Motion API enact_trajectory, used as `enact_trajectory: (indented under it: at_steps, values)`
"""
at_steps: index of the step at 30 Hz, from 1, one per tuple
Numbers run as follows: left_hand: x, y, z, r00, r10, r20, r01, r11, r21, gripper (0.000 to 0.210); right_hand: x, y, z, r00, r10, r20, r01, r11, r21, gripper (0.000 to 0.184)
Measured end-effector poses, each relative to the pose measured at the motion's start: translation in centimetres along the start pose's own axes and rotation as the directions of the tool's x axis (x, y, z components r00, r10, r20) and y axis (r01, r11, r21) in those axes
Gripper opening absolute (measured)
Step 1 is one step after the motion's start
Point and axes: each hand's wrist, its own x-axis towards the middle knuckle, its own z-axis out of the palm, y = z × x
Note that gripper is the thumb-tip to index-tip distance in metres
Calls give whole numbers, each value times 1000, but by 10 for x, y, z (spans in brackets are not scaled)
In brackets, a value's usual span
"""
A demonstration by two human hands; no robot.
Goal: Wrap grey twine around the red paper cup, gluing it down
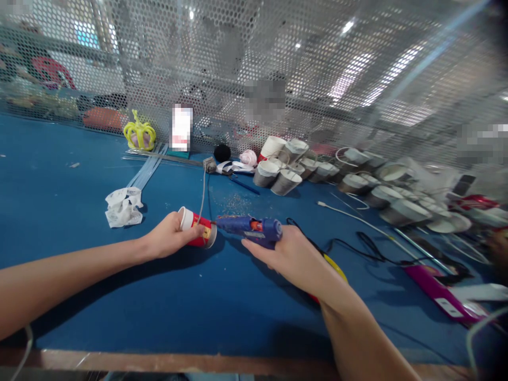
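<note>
My left hand [169,235] is wrapped round a red and white paper cup [204,238], which lies tilted on its side above the blue table. Under my left thumb a grey cord [203,190] meets the cup and runs up to a small grey bundle [209,165]. In my right hand [291,256] is a blue glue gun [246,227], its nozzle pointing left at the base of the cup. Whether the nozzle touches the cup I cannot tell.
Several grey-wrapped cups [286,181] stand at the back right. A crumpled white wrapper [124,206] lies left, near a yellow crown-like piece [138,135]. A purple power strip [436,293] and black cable [369,246] lie right. Perforated metal mesh [222,63] closes the back.
</note>
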Motion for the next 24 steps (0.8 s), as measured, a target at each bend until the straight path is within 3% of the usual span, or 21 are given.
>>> enact_trajectory:
  at_steps: [24]
  values:
    - [2,3,0,1000,-26,-11,26,999,-33,27,-2,-1,-1,1000,11,6,-11,1000,11,28]
